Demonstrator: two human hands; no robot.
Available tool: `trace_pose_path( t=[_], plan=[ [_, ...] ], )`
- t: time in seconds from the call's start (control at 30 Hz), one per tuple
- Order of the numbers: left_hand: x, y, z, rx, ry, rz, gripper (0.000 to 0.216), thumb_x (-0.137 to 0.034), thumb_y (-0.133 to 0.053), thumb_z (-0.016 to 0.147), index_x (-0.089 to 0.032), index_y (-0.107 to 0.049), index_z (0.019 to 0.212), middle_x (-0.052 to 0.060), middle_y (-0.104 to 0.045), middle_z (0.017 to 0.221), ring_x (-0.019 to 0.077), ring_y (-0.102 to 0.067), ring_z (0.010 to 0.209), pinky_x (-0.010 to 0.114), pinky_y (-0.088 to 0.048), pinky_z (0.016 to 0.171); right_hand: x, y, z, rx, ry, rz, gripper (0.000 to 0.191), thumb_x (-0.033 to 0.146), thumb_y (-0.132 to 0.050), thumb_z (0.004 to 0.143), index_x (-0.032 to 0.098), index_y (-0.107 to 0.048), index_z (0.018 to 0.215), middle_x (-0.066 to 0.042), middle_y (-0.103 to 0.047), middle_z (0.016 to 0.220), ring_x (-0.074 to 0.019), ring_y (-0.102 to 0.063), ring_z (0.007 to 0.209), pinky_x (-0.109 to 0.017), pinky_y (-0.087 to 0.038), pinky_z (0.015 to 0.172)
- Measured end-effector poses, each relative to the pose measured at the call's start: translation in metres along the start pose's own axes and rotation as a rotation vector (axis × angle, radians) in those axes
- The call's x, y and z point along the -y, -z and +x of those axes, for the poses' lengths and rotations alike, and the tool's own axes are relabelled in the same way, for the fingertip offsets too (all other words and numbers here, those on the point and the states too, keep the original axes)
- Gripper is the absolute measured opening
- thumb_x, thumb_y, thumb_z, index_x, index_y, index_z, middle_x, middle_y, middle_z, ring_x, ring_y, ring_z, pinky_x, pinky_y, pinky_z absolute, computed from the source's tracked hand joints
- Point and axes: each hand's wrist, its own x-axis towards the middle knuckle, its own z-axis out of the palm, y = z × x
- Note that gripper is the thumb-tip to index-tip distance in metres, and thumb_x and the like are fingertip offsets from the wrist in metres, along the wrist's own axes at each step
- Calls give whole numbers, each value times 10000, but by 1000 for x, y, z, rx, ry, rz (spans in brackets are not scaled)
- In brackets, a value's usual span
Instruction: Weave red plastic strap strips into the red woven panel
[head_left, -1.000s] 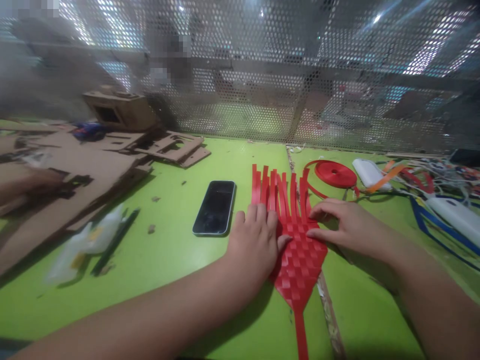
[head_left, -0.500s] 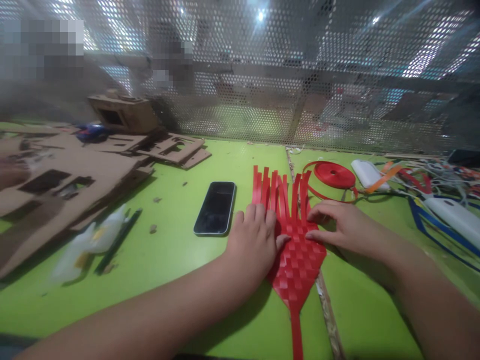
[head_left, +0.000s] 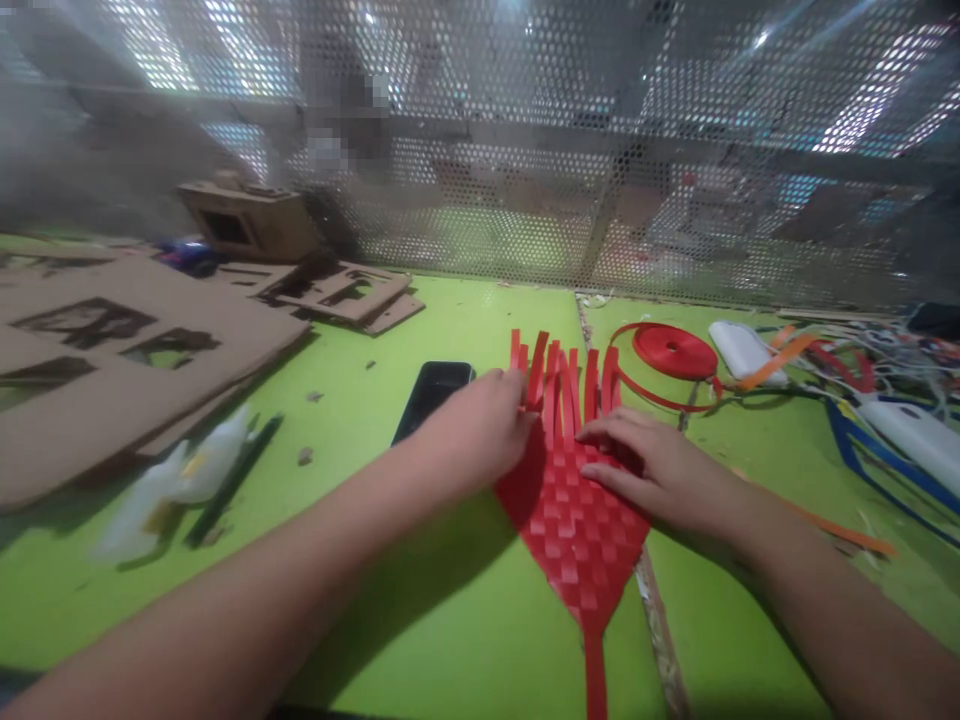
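A red woven ribbon piece [head_left: 577, 520] lies on the green table [head_left: 420, 620], with loose red strips [head_left: 566, 380] fanning out at its far end and a single tail running toward me. My left hand [head_left: 472, 425] is raised over its left edge, fingers pinched on one of the loose strips. My right hand [head_left: 645, 465] rests flat on the weave's right side, fingers stretched toward the strips.
A black phone [head_left: 435, 385] lies just left of my left hand. A red ribbon roll [head_left: 673, 350], white devices [head_left: 742, 348] and coloured cords sit at the right. Cardboard cut-outs [head_left: 112, 350] cover the left, beside a pen [head_left: 232, 480]. A perforated metal screen [head_left: 525, 200] closes the back.
My left hand lifted off the weave, moved forward and pinched a loose strip. My right hand slid left onto the weave. The left cardboard sheets shifted.
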Motion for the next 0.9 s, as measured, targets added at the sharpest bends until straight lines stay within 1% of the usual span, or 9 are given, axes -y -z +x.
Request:
trace_pose_path(
  t=[0.07,0.13,0.2,0.23,0.33,0.4,0.67,0.8,0.9],
  plan=[
    [12,9,9,62,37,-26,255,-414,-559,934,-202,-700,936,55,-713,854,191,-631,706,303,-457,618,0,0,0,8,-12,9,305,401,-604,981,247,-653,1239,-93,-665,1174,-252,-640,1029,-406,-532,893],
    [21,15,14,200,5,-85,234,-437,-639,872,-228,-741,853,32,-732,805,180,-637,674,296,-450,614,0,1,1,14,-22,22,283,398,-604,981,246,-659,1213,-92,-673,1148,-251,-640,1000,-403,-535,864],
    [27,18,16,283,-30,-120,177,-410,-686,824,-259,-777,831,14,-750,798,175,-646,677,291,-452,628,2,1,1,12,-28,32,264,382,-609,977,245,-659,1198,-90,-678,1128,-249,-639,981,-401,-535,852],
    [29,19,16,299,-45,-129,150,-384,-694,810,-275,-792,839,8,-759,810,175,-653,691,289,-458,642,3,0,1,9,-29,33,256,373,-614,974,244,-659,1191,-88,-680,1121,-248,-638,978,-400,-534,850],
    [33,22,14,319,-86,-151,159,-310,-698,783,-319,-816,890,-6,-781,886,176,-682,768,278,-485,700,4,-1,2,2,-28,31,236,357,-621,968,242,-660,1170,-85,-682,1109,-248,-637,979,-398,-530,852],
    [35,25,14,334,-89,-155,184,-290,-708,767,-332,-819,908,-12,-786,922,179,-690,793,274,-499,714,5,-1,2,3,-28,30,235,366,-620,970,239,-661,1163,-87,-684,1110,-249,-637,978,-402,-529,855],
    [33,25,17,296,8,-175,127,-314,-711,790,-307,-822,851,2,-786,880,181,-692,761,283,-515,695,3,0,2,10,-29,40,238,363,-626,963,239,-664,1162,-85,-688,1119,-246,-643,974,-405,-533,853],
    [29,24,17,277,96,-206,93,-329,-751,767,-280,-814,815,12,-780,852,179,-693,747,277,-512,672,4,0,2,5,-31,51,235,358,-629,958,244,-665,1160,-86,-693,1112,-249,-644,972,-402,-532,844],
    [26,23,17,275,132,-184,106,-342,-768,751,-256,-797,806,24,-770,824,182,-686,715,278,-504,640,3,-1,1,3,-30,51,233,357,-629,959,245,-663,1160,-88,-694,1112,-252,-643,978,-399,-530,842]
  ],
)
